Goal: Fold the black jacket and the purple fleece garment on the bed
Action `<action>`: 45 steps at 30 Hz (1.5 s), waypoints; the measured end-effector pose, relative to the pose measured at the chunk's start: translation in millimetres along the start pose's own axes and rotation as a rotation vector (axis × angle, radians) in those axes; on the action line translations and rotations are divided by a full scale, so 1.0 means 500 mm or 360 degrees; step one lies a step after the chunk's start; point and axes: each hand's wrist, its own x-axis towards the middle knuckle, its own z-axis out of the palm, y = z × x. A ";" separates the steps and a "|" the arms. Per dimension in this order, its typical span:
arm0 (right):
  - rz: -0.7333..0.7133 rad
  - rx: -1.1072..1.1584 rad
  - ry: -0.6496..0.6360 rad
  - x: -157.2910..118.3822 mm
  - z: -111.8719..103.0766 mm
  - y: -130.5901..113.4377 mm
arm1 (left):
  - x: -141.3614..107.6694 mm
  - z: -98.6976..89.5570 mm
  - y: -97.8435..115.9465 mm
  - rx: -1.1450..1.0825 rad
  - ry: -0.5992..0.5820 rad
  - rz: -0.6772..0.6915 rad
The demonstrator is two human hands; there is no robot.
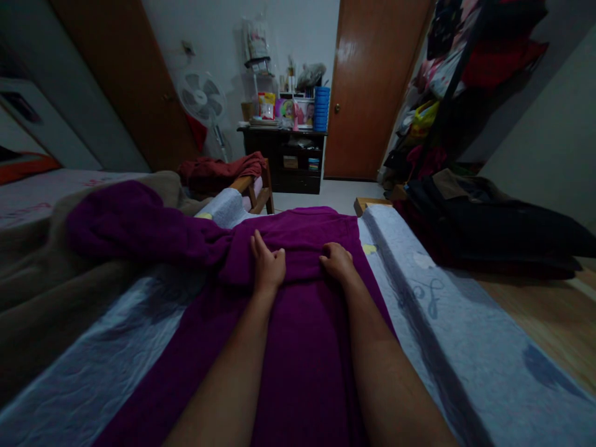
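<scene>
A long purple garment [302, 347] lies over the light blue patterned bedding, its far end folded back on itself and one part stretching off to the left in a bunched heap. My left hand [269, 264] rests on the folded part with its fingers apart. To its right, my right hand [338, 261] touches the same fold near its right side, fingers curled down against the cloth. Whether any cloth is pinched in those fingers is hidden.
A brown blanket [41, 279] lies at the left. Dark folded clothes [503, 217] are stacked on the right. Beyond the bed are a red cloth [223, 171] on a wooden frame, a white fan [202, 96] and a dark cabinet [284, 152].
</scene>
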 end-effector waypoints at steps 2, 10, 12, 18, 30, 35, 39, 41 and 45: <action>-0.0013 -0.0078 -0.0081 -0.001 0.006 -0.001 | 0.008 -0.004 -0.004 -0.0085 0.0024 -0.0109; -0.0001 0.0089 -0.0044 0.002 0.008 0.003 | -0.048 0.008 0.032 0.0757 -0.0945 0.0583; 0.0046 0.0279 0.0055 0.008 0.004 0.008 | -0.056 0.009 0.034 0.0864 -0.1156 0.0611; -0.0006 0.0216 0.0046 0.009 0.009 0.011 | -0.059 0.013 0.022 0.1060 -0.1191 0.0637; 0.0023 0.0300 0.0285 0.003 -0.022 -0.001 | -0.045 -0.009 0.003 0.1308 -0.0868 0.0562; 0.0058 0.0098 0.0104 0.001 -0.042 -0.001 | -0.060 0.002 0.036 0.1155 -0.1028 0.0670; -0.0033 -0.0081 -0.0226 -0.008 -0.029 -0.005 | -0.077 0.013 0.062 0.1073 -0.1075 0.0826; -0.0025 -0.0089 -0.0245 -0.010 -0.024 -0.004 | -0.083 0.018 0.065 0.1100 -0.1091 0.0826; 0.0032 -0.0111 -0.0314 0.005 -0.023 0.001 | -0.088 0.022 0.060 0.1105 -0.1102 0.0752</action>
